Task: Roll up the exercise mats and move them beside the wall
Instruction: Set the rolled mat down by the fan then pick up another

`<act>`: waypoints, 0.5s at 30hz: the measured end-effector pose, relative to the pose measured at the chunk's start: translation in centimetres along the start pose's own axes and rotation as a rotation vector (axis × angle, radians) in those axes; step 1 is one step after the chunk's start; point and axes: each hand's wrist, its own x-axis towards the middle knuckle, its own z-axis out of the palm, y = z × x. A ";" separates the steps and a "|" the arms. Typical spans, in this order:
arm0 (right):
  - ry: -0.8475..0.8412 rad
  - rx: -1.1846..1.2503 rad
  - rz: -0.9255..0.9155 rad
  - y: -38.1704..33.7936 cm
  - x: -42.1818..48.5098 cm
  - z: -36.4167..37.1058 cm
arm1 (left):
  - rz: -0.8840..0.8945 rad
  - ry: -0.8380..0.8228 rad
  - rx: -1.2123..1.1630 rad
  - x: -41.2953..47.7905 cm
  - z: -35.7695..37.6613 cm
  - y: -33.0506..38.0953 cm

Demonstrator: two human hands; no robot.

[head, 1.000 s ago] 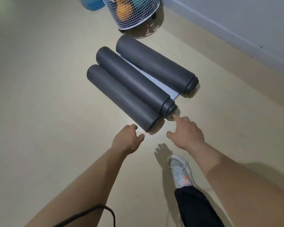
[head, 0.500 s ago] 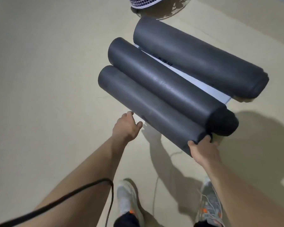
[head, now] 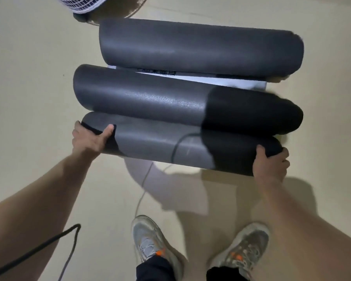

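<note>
Head view, looking down. A beige floor (head: 28, 78) fills the frame. Three dark grey rolled mats lie across it, one behind another, their long axes running left to right.

The far mat (head: 201, 47) sits in the upper half of the frame. The middle mat (head: 140, 96) lies just below it, apart from it, with its right portion in deep shadow. The near mat (head: 160, 145) touches the middle mat along its length and crosses the centre of the frame. A shadow falls on the floor beneath it, so it may be raised slightly, though the view does not settle this.

A flat white sheet (head: 221, 82) with dark printed marks shows in the gap between the far and middle mats.

The left hand (head: 87, 138) grips the left end of the near mat, thumb over the top and fingers curled round the end. The right hand (head: 272, 165) grips the right end likewise, thumb on the front and fingers wrapped behind.

Two grey shoes with orange accents, the left shoe (head: 148, 238) and the right shoe (head: 245, 246), stand at lower centre.

A white wire basket (head: 83, 4) is cut off at the upper left edge. A black cable (head: 39, 248) loops across the lower left forearm.
</note>
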 end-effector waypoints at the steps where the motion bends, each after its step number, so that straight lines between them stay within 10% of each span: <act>1: 0.012 0.021 0.001 0.0 0.0 0.2 | -0.013 -0.011 -0.046 0.7 -0.3 -0.3; 10: 0.020 -0.064 -0.005 1.6 -2.1 0.5 | -0.019 0.051 -0.002 0.8 2.1 -1.0; 15: -0.025 -0.714 -0.371 1.7 -3.7 0.1 | 0.034 0.005 0.009 1.1 2.1 -1.4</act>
